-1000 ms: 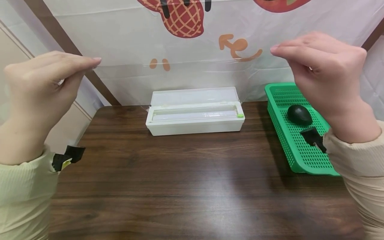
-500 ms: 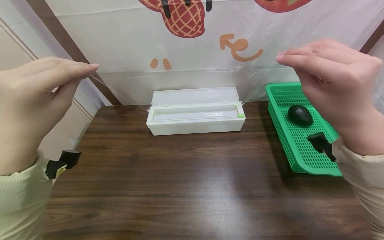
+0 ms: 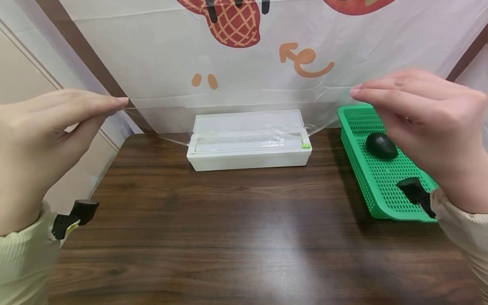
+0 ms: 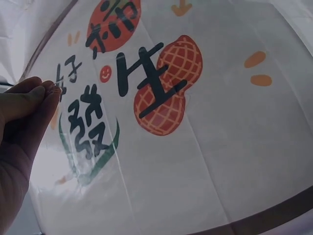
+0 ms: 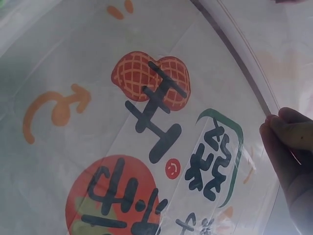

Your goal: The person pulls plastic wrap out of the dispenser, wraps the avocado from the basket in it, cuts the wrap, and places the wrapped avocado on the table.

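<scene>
A sheet of clear plastic wrap (image 3: 244,106) stretches between both hands and runs down to a white wrap dispenser box (image 3: 249,162). The box's lid stands raised at the back, and a pale roll shows inside. My left hand (image 3: 57,131) pinches the sheet's left corner between thumb and fingertips, also visible in the left wrist view, where the hand (image 4: 22,122) is at the left edge. On the other side my right hand (image 3: 431,123) pinches the right corner; in the right wrist view that hand (image 5: 296,152) is at the right edge.
A green plastic basket (image 3: 375,207) stands at the right of the brown wooden table (image 3: 213,228), holding a dark rounded object (image 3: 381,146). Behind the table hangs a white printed cloth (image 3: 152,46). Black pieces (image 3: 415,192) stick out from the sleeve cuffs.
Both hands have come lower, with the sheet's upper edge dropping toward the box between them. The right hand has also shifted slightly rightward. The box and basket stay put.
</scene>
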Action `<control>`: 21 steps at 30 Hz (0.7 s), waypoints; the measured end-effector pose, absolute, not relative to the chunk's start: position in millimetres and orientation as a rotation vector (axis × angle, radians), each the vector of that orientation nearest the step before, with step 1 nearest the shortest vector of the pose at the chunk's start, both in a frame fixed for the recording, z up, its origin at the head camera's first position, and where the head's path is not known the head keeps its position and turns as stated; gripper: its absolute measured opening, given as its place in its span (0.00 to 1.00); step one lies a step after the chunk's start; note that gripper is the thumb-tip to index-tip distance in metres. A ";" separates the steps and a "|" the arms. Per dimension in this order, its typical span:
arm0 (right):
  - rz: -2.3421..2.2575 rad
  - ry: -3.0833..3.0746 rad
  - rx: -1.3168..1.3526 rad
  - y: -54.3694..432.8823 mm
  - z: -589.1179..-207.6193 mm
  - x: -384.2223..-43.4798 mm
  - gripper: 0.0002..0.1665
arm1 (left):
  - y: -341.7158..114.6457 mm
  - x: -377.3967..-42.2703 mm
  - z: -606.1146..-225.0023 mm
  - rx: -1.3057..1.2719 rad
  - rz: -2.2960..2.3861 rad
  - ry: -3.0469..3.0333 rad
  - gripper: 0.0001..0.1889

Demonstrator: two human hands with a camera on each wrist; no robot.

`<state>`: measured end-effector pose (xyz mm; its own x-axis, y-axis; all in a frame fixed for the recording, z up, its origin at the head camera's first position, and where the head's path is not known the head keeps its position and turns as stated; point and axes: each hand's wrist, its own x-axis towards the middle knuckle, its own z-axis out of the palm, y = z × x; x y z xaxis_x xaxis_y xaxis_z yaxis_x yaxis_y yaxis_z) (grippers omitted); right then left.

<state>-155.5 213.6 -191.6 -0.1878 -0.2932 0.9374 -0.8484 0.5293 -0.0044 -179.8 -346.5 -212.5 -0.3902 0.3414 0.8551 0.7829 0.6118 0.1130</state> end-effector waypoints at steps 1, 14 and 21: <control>0.680 -1.742 0.974 213.1 -191.8 -154.7 0.13 | -330.2 -168.0 -204.8 -0.873 -0.653 -1.986 0.10; 0.662 -1.760 0.962 208.5 -193.1 -143.1 0.14 | -287.0 -136.6 -186.5 -0.891 -0.621 -2.012 0.12; 0.642 -1.762 0.966 207.6 -195.8 -144.3 0.15 | -248.8 -110.9 -172.6 -0.878 -0.584 -1.993 0.09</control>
